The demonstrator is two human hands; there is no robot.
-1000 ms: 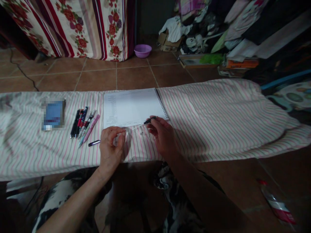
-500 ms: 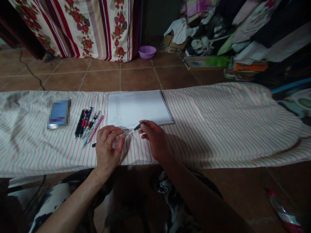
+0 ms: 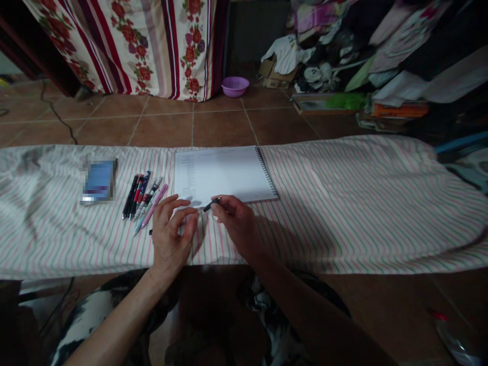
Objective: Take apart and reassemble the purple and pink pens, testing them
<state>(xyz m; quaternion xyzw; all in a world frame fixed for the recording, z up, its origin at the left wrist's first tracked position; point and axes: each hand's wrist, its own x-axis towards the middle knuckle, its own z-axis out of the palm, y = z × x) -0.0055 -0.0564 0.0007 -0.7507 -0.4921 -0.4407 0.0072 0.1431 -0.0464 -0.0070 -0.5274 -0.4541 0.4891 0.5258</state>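
My right hand (image 3: 237,219) pinches a black pen part (image 3: 212,204), probably half of a pen's barrel, between thumb and fingers. My left hand (image 3: 173,229) has its thumb and forefinger closed on the end of a thin, pale pen refill (image 3: 200,210). Only a short length of the refill shows between the fingertips and the black part. Left of that hand, a small dark piece (image 3: 150,232) lies on the cloth, mostly covered by the hand. Just beyond both hands lies an open spiral notebook (image 3: 224,173), its page white with some print along the left side.
Several pens (image 3: 143,198) lie side by side left of the notebook. Farther left is a phone-like device (image 3: 99,180), its picture blurred. Striped cloth (image 3: 343,203) covers the long surface. On the tiled floor beyond stand a purple basin (image 3: 235,87) and a cardboard box (image 3: 277,76).
My right hand has come closer to my left, and the black pen part now covers more of the refill. The view has shifted slightly, moving everything a little right and down.
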